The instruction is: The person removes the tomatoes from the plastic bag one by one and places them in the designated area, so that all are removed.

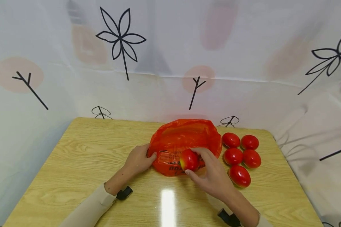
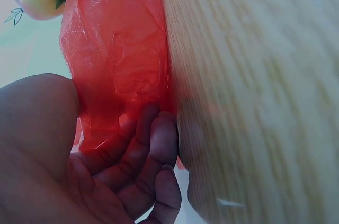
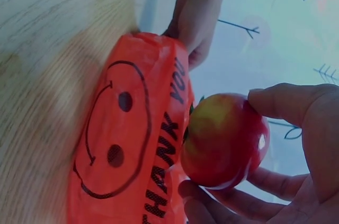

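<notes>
A red plastic bag (image 1: 159,135) lies on the table with its mouth spread wide. In the right wrist view its side carries a smiley face and the words THANK YOU. My left hand (image 1: 139,159) grips the bag's left edge, thumb on the near side and fingers against the outside. Over the bag's front rim, my right hand (image 1: 213,173) holds a glossy red tomato (image 3: 225,142) between thumb and fingers. Yellow tints its stem end, where green leaflets show. That end points left toward the bag. How deep the bag is inside cannot be seen.
Several shiny red tomatoes (image 1: 239,176) sit grouped just right of the bag, close to my right forearm. Under everything is a wooden table (image 1: 82,157). A white patterned cloth (image 1: 164,63) hangs behind the table's back edge and at its sides.
</notes>
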Motion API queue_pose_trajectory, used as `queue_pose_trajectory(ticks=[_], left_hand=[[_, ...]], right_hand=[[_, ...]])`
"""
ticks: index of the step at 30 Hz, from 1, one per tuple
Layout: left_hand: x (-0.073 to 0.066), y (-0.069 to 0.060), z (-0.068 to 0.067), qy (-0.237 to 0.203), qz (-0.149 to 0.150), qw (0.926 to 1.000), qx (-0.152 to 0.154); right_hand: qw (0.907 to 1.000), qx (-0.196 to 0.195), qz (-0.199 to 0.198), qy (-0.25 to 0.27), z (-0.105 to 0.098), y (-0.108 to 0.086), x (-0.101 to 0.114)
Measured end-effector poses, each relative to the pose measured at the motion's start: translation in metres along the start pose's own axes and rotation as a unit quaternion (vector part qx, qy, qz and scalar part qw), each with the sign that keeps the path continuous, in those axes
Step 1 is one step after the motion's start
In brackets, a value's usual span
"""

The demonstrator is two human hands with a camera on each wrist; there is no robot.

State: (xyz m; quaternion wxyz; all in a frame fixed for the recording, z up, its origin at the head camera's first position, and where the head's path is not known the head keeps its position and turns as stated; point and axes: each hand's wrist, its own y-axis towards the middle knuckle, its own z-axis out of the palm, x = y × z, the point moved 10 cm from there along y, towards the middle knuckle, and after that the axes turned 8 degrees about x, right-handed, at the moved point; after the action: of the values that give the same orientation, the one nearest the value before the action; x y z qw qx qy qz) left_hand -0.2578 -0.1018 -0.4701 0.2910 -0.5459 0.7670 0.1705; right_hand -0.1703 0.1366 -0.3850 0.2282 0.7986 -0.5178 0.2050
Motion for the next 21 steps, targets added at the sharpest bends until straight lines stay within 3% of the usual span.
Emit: queue_pose_trajectory(ticks=[13, 21], left_hand=[[0.001, 0.0, 0.0, -0.006, 0.005, 1.0, -0.001], [0.001, -0.001, 0.0, -0.005, 0.001, 1.0, 0.002]], right_hand=[[0.9994, 0.006, 0.029, 0.015, -0.004, -0.004, -0.009], [0.9997, 0.002, 0.023, 0.005, -0.008, -0.007, -0.014]])
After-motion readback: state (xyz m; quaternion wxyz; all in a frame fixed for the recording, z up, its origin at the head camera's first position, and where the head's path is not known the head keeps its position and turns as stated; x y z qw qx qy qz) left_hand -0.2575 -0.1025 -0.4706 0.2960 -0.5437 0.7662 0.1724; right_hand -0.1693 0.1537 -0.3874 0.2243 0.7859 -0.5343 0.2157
